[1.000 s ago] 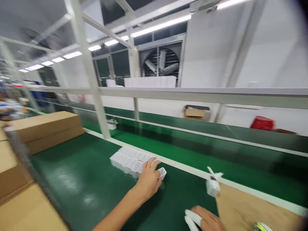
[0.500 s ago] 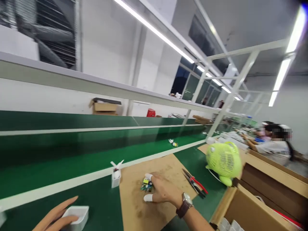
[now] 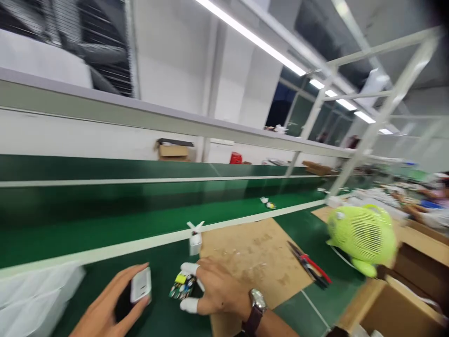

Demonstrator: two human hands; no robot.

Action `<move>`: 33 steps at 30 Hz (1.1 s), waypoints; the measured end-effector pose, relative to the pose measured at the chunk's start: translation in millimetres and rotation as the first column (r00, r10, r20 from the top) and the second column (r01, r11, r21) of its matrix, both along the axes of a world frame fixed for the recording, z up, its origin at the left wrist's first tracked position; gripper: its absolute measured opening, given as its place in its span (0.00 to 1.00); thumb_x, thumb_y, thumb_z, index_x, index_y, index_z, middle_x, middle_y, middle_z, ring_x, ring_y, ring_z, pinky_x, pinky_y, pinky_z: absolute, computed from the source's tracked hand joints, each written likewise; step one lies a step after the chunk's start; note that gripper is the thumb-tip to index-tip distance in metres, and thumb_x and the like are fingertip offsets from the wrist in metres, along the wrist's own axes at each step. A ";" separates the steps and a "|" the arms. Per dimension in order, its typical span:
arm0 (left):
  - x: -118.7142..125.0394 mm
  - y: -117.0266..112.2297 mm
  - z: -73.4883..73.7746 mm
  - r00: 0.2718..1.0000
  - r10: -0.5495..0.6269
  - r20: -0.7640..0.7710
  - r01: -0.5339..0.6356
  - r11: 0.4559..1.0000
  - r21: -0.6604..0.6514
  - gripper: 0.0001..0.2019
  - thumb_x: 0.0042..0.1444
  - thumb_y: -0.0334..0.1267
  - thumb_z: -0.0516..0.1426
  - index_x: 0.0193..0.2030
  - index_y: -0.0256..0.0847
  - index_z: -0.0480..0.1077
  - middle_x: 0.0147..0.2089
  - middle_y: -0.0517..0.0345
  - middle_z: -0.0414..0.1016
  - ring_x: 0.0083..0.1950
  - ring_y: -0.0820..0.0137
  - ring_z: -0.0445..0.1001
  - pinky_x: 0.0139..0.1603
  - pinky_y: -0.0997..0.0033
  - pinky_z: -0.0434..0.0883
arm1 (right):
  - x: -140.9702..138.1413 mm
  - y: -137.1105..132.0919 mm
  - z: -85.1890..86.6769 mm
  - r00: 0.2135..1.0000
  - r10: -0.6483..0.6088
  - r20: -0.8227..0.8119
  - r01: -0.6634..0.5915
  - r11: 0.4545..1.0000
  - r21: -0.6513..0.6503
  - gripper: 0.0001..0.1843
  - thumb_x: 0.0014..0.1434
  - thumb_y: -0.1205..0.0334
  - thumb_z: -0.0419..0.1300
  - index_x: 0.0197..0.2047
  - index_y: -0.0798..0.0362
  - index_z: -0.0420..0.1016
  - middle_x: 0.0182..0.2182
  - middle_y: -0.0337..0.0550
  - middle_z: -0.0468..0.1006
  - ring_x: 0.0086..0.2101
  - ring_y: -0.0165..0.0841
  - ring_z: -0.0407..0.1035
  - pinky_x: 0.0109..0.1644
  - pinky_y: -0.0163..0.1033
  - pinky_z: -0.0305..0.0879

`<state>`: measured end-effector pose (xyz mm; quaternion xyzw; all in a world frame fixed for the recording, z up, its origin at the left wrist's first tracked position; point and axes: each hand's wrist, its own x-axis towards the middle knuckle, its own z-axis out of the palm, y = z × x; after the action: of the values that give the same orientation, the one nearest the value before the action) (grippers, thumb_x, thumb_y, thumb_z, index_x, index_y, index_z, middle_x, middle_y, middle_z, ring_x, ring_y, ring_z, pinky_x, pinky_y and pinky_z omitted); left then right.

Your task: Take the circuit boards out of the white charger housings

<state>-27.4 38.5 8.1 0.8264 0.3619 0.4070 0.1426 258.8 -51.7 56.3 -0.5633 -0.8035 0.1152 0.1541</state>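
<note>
My left hand grips a small white plastic case between thumb and fingers, tilted up with one end facing the board. In my right hand, with white covers on the thumb and a fingertip, is a small circuit board bearing a yellow component. It is pinched at its right side, close to the left edge of the cardboard sheet. Just beyond it stands another white case with white strips sticking out of its top.
White cases sit in rows at the left. Red-handled pliers lie right of the sheet, near a green fan. An open cardboard box fills the right front. A small assembly rests on the green belt.
My right hand has lifted the circuit board off the cardboard sheet and moved left. My left hand has raised the white case and turned it toward the board. The view has swung left.
</note>
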 end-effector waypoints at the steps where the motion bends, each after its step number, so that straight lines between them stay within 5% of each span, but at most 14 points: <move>1: -10.0 -6.1 3.5 0.999 -0.006 -0.040 0.005 1.000 -0.022 0.22 0.66 0.48 0.61 0.65 0.51 0.70 0.63 0.55 0.79 0.59 0.56 0.82 0.59 0.60 0.81 | -6.5 2.3 -1.6 1.000 0.011 -0.022 -0.011 1.000 -0.016 0.43 0.57 0.47 0.72 0.70 0.54 0.67 0.55 0.56 0.80 0.56 0.52 0.74 0.65 0.52 0.67; 4: -21.4 -17.2 16.4 0.993 -0.038 -0.108 0.026 0.994 -0.105 0.25 0.66 0.40 0.59 0.69 0.49 0.67 0.67 0.52 0.75 0.65 0.57 0.79 0.66 0.58 0.76 | -13.3 9.7 -4.5 0.993 0.082 -0.081 -0.088 0.994 -0.070 0.48 0.54 0.52 0.75 0.72 0.58 0.65 0.63 0.63 0.74 0.62 0.57 0.69 0.68 0.58 0.65; 9: -16.3 -27.3 25.9 0.992 -0.085 -0.090 0.063 0.974 -0.217 0.31 0.64 0.30 0.57 0.73 0.49 0.61 0.71 0.49 0.70 0.70 0.58 0.73 0.72 0.55 0.70 | -10.6 18.3 -3.3 0.982 0.146 -0.118 -0.161 0.979 -0.128 0.41 0.55 0.70 0.68 0.72 0.52 0.67 0.65 0.57 0.73 0.64 0.49 0.69 0.69 0.52 0.66; 16: -18.3 -34.0 26.2 0.988 -0.141 -0.071 0.109 0.934 -0.340 0.40 0.62 0.28 0.57 0.78 0.52 0.50 0.77 0.48 0.61 0.74 0.56 0.67 0.76 0.50 0.66 | -11.7 13.9 -20.1 0.981 0.082 -0.177 -0.101 0.990 -0.101 0.37 0.59 0.66 0.67 0.71 0.54 0.67 0.61 0.55 0.76 0.62 0.47 0.71 0.68 0.52 0.69; 21: -23.0 -33.1 20.7 0.982 -0.158 -0.109 0.097 0.898 -0.428 0.46 0.61 0.31 0.61 0.81 0.51 0.43 0.79 0.46 0.57 0.77 0.52 0.62 0.77 0.45 0.62 | -8.8 7.8 -42.3 0.956 0.205 -0.209 -0.162 0.965 0.208 0.36 0.62 0.71 0.58 0.72 0.47 0.62 0.62 0.51 0.75 0.62 0.42 0.71 0.66 0.51 0.72; 25: -22.4 -32.9 17.3 0.984 -0.129 -0.120 0.060 0.886 -0.459 0.45 0.62 0.32 0.61 0.81 0.52 0.43 0.77 0.46 0.62 0.76 0.51 0.65 0.76 0.44 0.64 | -19.4 4.0 -27.0 0.961 0.160 -0.225 -0.055 0.909 0.414 0.31 0.66 0.67 0.58 0.71 0.47 0.60 0.58 0.51 0.77 0.59 0.43 0.74 0.61 0.51 0.77; 29: -14.6 -35.1 20.5 0.985 -0.166 -0.044 0.141 0.928 -0.346 0.45 0.63 0.28 0.59 0.80 0.55 0.42 0.69 0.48 0.70 0.67 0.55 0.73 0.70 0.48 0.71 | -34.1 -1.0 -6.3 0.971 0.151 -0.183 -0.021 0.823 0.568 0.30 0.67 0.67 0.59 0.71 0.53 0.61 0.57 0.55 0.79 0.58 0.46 0.75 0.58 0.52 0.79; 33: -8.6 -38.5 22.7 0.981 -0.191 -0.025 0.181 0.957 -0.228 0.45 0.63 0.23 0.56 0.80 0.55 0.41 0.68 0.47 0.70 0.67 0.56 0.71 0.68 0.48 0.72 | -44.1 -2.8 -8.7 0.977 0.174 -0.122 -0.053 0.754 0.654 0.30 0.67 0.70 0.57 0.71 0.58 0.62 0.54 0.57 0.80 0.54 0.47 0.75 0.55 0.54 0.79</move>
<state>-36.0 0.0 30.7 0.8445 0.3296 0.3289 0.2644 214.6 -54.5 47.6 -0.4132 -0.8097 -0.1112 0.4016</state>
